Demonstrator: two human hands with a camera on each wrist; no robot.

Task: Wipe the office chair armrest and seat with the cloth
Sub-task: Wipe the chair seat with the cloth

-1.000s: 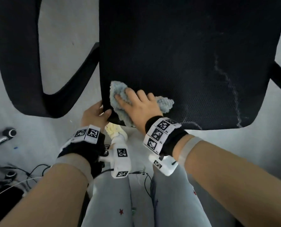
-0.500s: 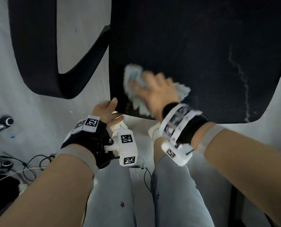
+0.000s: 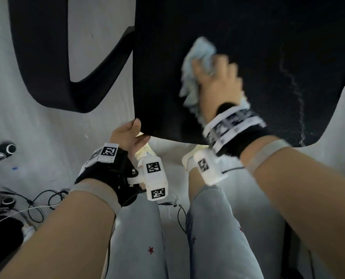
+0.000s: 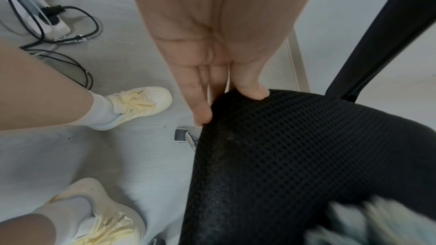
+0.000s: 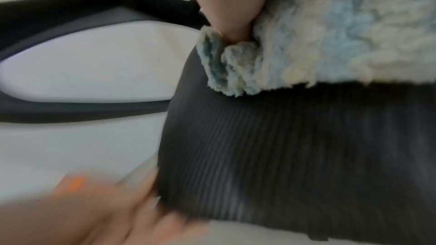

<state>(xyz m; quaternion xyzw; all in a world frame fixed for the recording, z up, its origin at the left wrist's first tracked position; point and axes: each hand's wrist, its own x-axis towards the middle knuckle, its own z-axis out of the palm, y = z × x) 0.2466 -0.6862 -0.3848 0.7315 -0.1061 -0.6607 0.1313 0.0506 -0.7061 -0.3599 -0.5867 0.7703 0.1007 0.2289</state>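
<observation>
The black mesh seat (image 3: 268,57) fills the upper head view, with the looped black left armrest (image 3: 42,67) beside it. My right hand (image 3: 213,77) presses a fluffy pale-blue cloth (image 3: 199,51) onto the middle-left of the seat. The right wrist view shows the thumb dug into a fold of the cloth (image 5: 330,34), above the seat (image 5: 283,146). My left hand (image 3: 134,130) pinches the seat's front-left corner. In the left wrist view, its thumb is on top of the seat (image 4: 306,156) and its fingers (image 4: 200,111) are under the edge. The cloth (image 4: 377,219) is a blur there.
A whitish streak (image 3: 296,93) runs down the seat's right side. Cables and a power strip (image 4: 35,12) lie on the grey floor at left. A chrome chair leg with a caster (image 3: 8,149) is at the far left. My shoes (image 4: 141,101) stand just before the seat.
My right hand has slid the cloth from the seat's front-left corner up and to the right across the seat. The left hand still holds the front corner.
</observation>
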